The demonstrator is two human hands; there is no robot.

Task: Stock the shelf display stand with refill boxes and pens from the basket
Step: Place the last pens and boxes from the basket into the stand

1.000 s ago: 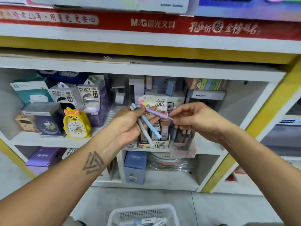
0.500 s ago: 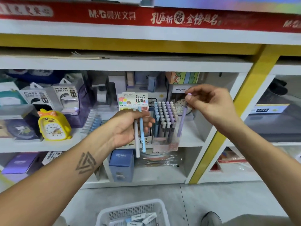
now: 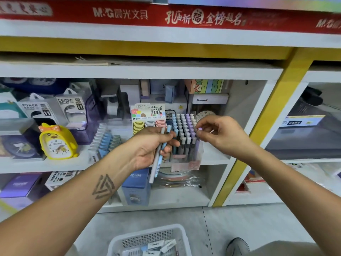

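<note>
Your right hand (image 3: 220,134) pinches the lilac pen's (image 3: 199,139) cap, upright, directly over the clear plastic display stand (image 3: 186,154) just beyond your fingertips. Your left hand (image 3: 153,146) grips two pastel pens (image 3: 159,159), waiting beside it.

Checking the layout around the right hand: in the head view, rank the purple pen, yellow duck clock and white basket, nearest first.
1. purple pen, pinched in the right hand at the stand.
2. white basket, on the floor, lower left.
3. yellow duck clock, far left on the shelf.
</note>
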